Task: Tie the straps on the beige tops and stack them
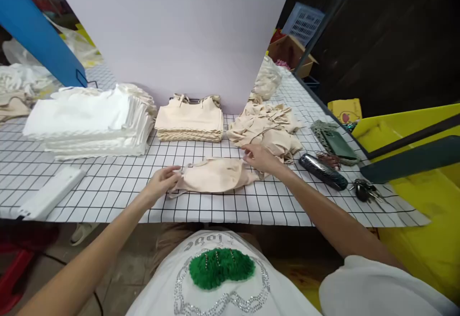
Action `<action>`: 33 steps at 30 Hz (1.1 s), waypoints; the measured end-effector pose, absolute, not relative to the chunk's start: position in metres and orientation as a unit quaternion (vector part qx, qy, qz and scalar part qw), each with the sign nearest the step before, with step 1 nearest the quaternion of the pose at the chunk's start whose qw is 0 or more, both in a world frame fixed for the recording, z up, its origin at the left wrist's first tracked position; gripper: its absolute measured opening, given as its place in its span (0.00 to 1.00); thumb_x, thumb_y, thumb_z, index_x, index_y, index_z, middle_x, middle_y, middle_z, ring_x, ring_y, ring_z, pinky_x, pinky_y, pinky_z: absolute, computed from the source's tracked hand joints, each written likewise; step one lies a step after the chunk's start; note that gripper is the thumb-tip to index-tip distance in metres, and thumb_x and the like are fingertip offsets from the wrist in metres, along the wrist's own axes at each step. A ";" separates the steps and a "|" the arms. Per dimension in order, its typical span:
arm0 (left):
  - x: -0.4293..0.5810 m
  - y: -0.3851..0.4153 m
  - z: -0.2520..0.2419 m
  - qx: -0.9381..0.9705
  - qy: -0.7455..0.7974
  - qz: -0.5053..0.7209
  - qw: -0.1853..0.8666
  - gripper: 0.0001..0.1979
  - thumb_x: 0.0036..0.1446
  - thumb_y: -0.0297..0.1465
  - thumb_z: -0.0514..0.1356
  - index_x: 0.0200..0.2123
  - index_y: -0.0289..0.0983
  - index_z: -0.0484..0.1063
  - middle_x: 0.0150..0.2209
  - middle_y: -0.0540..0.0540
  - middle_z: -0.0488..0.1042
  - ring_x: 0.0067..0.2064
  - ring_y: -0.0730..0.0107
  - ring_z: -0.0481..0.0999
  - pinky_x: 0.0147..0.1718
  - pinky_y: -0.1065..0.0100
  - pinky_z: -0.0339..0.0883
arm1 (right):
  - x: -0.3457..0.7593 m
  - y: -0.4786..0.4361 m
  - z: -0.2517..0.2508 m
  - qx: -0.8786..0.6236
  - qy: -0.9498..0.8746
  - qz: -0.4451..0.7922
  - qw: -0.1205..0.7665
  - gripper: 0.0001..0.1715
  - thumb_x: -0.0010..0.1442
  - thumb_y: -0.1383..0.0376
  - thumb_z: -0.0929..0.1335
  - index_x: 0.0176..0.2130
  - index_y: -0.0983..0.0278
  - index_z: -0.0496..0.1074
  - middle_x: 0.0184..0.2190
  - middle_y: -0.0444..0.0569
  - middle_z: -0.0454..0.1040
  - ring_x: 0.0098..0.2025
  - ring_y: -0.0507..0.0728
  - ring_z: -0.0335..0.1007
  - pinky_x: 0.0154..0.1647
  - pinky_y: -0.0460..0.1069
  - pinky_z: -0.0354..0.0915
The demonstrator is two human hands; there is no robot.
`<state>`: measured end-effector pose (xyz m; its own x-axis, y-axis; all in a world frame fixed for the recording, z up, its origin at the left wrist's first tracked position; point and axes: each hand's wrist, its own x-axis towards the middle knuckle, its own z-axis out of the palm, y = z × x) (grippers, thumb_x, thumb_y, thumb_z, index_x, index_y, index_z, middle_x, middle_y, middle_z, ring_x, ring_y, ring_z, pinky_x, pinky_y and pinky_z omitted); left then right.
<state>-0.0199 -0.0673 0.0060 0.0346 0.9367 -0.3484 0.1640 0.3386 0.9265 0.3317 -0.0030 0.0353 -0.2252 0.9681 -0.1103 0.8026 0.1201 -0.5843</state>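
A beige strappy top (212, 176) lies crosswise on the checked cloth in front of me, its surface a little rumpled. At its left end, the fingertips of my left hand (164, 181) are pinched on the edge of the fabric. My right hand (261, 158) has its thumb and fingers closed at the upper right edge of the same top. Just behind it is a neat stack of folded beige tops (189, 120). A loose heap of beige tops (268, 129) lies beyond my right hand.
At left stand a tall stack of white folded garments (89, 119) and a white power strip (53, 193). To the right are a dark glasses case (323, 171), a phone (339, 144) and keys (365, 190). A pale upright panel (176, 33) rises behind; a yellow bin (427, 177) adjoins the table.
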 end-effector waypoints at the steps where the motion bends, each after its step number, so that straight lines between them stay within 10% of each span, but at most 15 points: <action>1: -0.027 -0.072 0.001 0.493 0.618 0.361 0.495 0.29 0.48 0.45 0.71 0.49 0.33 0.77 0.42 0.40 0.80 0.44 0.58 0.79 0.43 0.59 0.76 | 0.330 -0.005 0.025 -0.608 -0.739 0.242 0.160 0.22 0.58 0.70 0.68 0.52 0.66 0.76 0.45 0.58 0.79 0.44 0.62 0.75 0.48 0.56 0.71; 11: 0.019 -0.065 0.003 0.757 0.481 0.337 0.287 0.14 0.62 0.40 0.62 0.44 0.36 0.78 0.42 0.41 0.77 0.45 0.59 0.75 0.47 0.57 0.71 | 0.305 -0.039 0.004 -0.395 -0.878 0.237 0.130 0.17 0.61 0.65 0.69 0.50 0.61 0.77 0.47 0.56 0.77 0.53 0.68 0.66 0.58 0.69 0.57; 16: 0.049 -0.076 -0.018 0.836 0.395 0.248 0.289 0.11 0.59 0.35 0.65 0.43 0.37 0.78 0.45 0.39 0.76 0.48 0.53 0.72 0.48 0.53 0.68 | 0.309 -0.044 0.012 -0.378 -0.871 0.286 0.134 0.06 0.62 0.66 0.69 0.33 0.64 0.75 0.35 0.53 0.75 0.46 0.63 0.64 0.55 0.64 0.59; 25: 0.029 -0.046 0.039 0.392 0.423 0.350 0.738 0.16 0.52 0.42 0.71 0.37 0.35 0.78 0.28 0.49 0.77 0.27 0.72 0.75 0.25 0.73 0.68 | 0.324 0.004 0.075 -0.365 -0.735 0.533 0.209 0.19 0.60 0.51 0.73 0.36 0.64 0.71 0.27 0.42 0.67 0.27 0.50 0.62 0.25 0.45 0.56; 33: 0.038 -0.048 0.053 0.183 0.385 0.462 0.778 0.05 0.55 0.30 0.70 0.35 0.34 0.80 0.35 0.46 0.83 0.35 0.68 0.82 0.37 0.74 0.77 | 0.294 0.018 0.054 -0.488 -0.702 0.366 0.368 0.27 0.59 0.43 0.71 0.32 0.65 0.76 0.32 0.51 0.76 0.37 0.57 0.69 0.39 0.51 0.67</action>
